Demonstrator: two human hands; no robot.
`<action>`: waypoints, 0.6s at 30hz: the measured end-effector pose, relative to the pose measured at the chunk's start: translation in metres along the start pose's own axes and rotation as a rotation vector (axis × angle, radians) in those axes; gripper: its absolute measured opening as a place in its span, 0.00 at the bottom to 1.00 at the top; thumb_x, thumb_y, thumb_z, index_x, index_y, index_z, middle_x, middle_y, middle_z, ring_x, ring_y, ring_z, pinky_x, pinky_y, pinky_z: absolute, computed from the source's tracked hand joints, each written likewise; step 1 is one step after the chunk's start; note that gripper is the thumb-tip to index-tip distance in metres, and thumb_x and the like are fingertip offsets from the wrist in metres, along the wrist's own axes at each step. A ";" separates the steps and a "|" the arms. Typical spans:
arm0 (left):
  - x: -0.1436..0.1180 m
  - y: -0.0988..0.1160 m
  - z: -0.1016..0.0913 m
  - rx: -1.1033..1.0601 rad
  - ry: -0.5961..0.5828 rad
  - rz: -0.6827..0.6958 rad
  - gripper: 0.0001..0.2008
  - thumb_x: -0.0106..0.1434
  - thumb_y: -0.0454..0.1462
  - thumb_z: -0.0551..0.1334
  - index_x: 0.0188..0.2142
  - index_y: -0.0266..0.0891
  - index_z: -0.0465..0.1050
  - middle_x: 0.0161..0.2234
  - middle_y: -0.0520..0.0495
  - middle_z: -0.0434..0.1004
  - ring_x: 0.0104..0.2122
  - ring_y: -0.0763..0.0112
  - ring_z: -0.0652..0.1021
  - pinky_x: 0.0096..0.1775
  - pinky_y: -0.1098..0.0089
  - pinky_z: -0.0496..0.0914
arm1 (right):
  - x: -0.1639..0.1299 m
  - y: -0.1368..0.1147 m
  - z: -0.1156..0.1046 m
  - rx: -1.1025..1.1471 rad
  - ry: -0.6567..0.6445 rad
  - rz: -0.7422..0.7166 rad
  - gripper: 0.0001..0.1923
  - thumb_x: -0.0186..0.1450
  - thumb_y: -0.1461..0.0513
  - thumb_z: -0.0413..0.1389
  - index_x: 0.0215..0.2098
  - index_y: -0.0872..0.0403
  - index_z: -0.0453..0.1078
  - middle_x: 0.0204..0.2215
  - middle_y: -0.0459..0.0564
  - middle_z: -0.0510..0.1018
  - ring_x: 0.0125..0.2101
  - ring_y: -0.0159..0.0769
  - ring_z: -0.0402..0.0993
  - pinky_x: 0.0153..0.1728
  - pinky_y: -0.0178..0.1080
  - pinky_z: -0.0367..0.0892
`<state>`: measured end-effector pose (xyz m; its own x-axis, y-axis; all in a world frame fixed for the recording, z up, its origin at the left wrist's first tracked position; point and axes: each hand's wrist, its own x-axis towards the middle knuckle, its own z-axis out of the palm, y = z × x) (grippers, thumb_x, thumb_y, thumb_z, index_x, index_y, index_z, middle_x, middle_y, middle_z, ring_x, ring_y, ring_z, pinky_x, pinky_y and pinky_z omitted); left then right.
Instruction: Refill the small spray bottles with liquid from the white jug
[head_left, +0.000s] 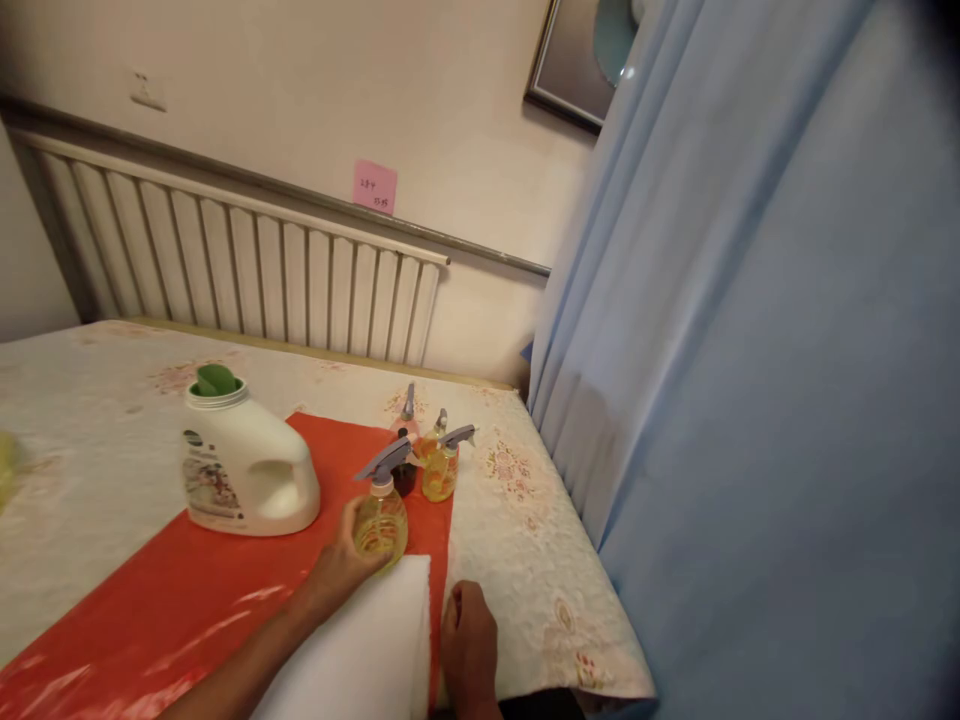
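Observation:
My left hand is wrapped round the lower body of a clear spray bottle with yellowish liquid and a grey trigger head. The bottle is upright, just behind the far end of a folded white cloth; whether its base touches down is hidden. Closed in a loose fist, my right hand rests by the right edge of the red sheet, and no object shows in it. Close behind the held bottle stand another yellow spray bottle, a dark bottle and further spray bottles.
A large white detergent jug with green in its mouth stands left on the red sheet. Floral quilted cloth covers the surface. A blue curtain hangs along the right. Behind are a radiator and a pink note on the wall.

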<state>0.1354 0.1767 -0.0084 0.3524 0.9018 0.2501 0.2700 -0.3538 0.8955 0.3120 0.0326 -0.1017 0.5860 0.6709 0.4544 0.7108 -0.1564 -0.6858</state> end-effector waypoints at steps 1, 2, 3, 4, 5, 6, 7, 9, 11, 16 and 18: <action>0.009 -0.001 0.007 -0.002 0.016 -0.005 0.34 0.50 0.40 0.68 0.55 0.43 0.57 0.53 0.39 0.73 0.53 0.51 0.75 0.55 0.51 0.69 | 0.000 0.001 0.001 -0.026 -0.003 -0.007 0.11 0.67 0.65 0.46 0.27 0.50 0.64 0.23 0.45 0.71 0.23 0.38 0.66 0.26 0.37 0.53; 0.017 -0.001 0.013 -0.008 0.034 -0.010 0.34 0.49 0.40 0.68 0.54 0.42 0.58 0.51 0.40 0.74 0.52 0.51 0.77 0.53 0.51 0.70 | -0.001 0.001 0.001 -0.058 -0.007 -0.014 0.12 0.68 0.65 0.46 0.28 0.50 0.64 0.23 0.45 0.70 0.23 0.37 0.66 0.26 0.37 0.53; 0.024 -0.002 0.020 -0.014 0.042 -0.012 0.34 0.49 0.40 0.68 0.54 0.42 0.58 0.50 0.40 0.75 0.50 0.51 0.78 0.53 0.50 0.71 | -0.001 0.002 0.002 -0.095 -0.012 -0.025 0.12 0.68 0.65 0.45 0.28 0.50 0.63 0.23 0.45 0.70 0.23 0.37 0.67 0.26 0.37 0.54; 0.031 -0.003 0.025 -0.020 0.044 -0.012 0.34 0.48 0.39 0.69 0.53 0.42 0.59 0.49 0.40 0.76 0.49 0.51 0.78 0.52 0.50 0.71 | -0.001 0.002 0.003 -0.137 -0.015 -0.040 0.12 0.68 0.65 0.45 0.28 0.50 0.63 0.23 0.45 0.70 0.23 0.37 0.67 0.25 0.37 0.54; 0.037 -0.004 0.031 -0.027 0.042 -0.008 0.34 0.48 0.39 0.69 0.53 0.41 0.59 0.49 0.40 0.77 0.49 0.52 0.79 0.52 0.51 0.72 | -0.002 0.003 0.004 -0.177 -0.015 -0.059 0.12 0.68 0.66 0.45 0.28 0.50 0.62 0.23 0.45 0.70 0.22 0.37 0.68 0.25 0.37 0.55; 0.042 -0.005 0.036 -0.034 0.034 -0.001 0.34 0.48 0.39 0.69 0.53 0.41 0.59 0.49 0.40 0.76 0.49 0.53 0.79 0.52 0.52 0.72 | -0.002 0.003 0.005 -0.212 -0.012 -0.076 0.12 0.68 0.66 0.45 0.28 0.50 0.62 0.22 0.44 0.70 0.22 0.36 0.68 0.25 0.37 0.55; 0.047 -0.007 0.041 -0.040 0.028 0.008 0.34 0.48 0.39 0.69 0.53 0.41 0.59 0.49 0.41 0.76 0.49 0.54 0.78 0.52 0.53 0.72 | -0.002 0.004 0.005 -0.236 -0.004 -0.090 0.12 0.68 0.66 0.45 0.28 0.49 0.62 0.22 0.44 0.70 0.22 0.36 0.68 0.25 0.37 0.55; 0.054 -0.012 0.049 -0.044 0.028 0.021 0.34 0.48 0.40 0.69 0.53 0.41 0.59 0.51 0.40 0.75 0.51 0.56 0.78 0.53 0.56 0.71 | -0.002 0.004 0.006 -0.270 0.010 -0.111 0.12 0.68 0.66 0.45 0.27 0.49 0.61 0.22 0.44 0.70 0.22 0.36 0.68 0.25 0.37 0.55; 0.059 -0.019 0.057 -0.036 0.043 0.019 0.34 0.49 0.41 0.68 0.53 0.40 0.58 0.51 0.39 0.74 0.51 0.55 0.77 0.53 0.56 0.71 | -0.002 0.004 0.006 -0.286 0.013 -0.114 0.13 0.69 0.66 0.45 0.27 0.49 0.60 0.21 0.44 0.69 0.21 0.36 0.67 0.25 0.37 0.55; 0.064 -0.039 0.071 -0.012 0.078 0.024 0.34 0.49 0.39 0.67 0.54 0.39 0.58 0.52 0.38 0.74 0.51 0.55 0.77 0.53 0.54 0.71 | -0.002 0.004 0.007 -0.296 0.016 -0.126 0.13 0.69 0.67 0.45 0.27 0.49 0.60 0.22 0.43 0.70 0.21 0.36 0.68 0.25 0.37 0.56; 0.065 -0.045 0.075 0.004 0.083 0.044 0.34 0.48 0.38 0.67 0.54 0.39 0.58 0.52 0.39 0.74 0.52 0.56 0.76 0.54 0.54 0.70 | -0.003 0.004 0.007 -0.305 0.019 -0.140 0.13 0.69 0.67 0.45 0.27 0.49 0.60 0.22 0.44 0.70 0.22 0.36 0.68 0.25 0.37 0.56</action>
<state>0.2132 0.2322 -0.0601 0.2889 0.9025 0.3193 0.2598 -0.3949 0.8812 0.3108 0.0350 -0.1098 0.4799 0.6877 0.5448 0.8667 -0.2753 -0.4159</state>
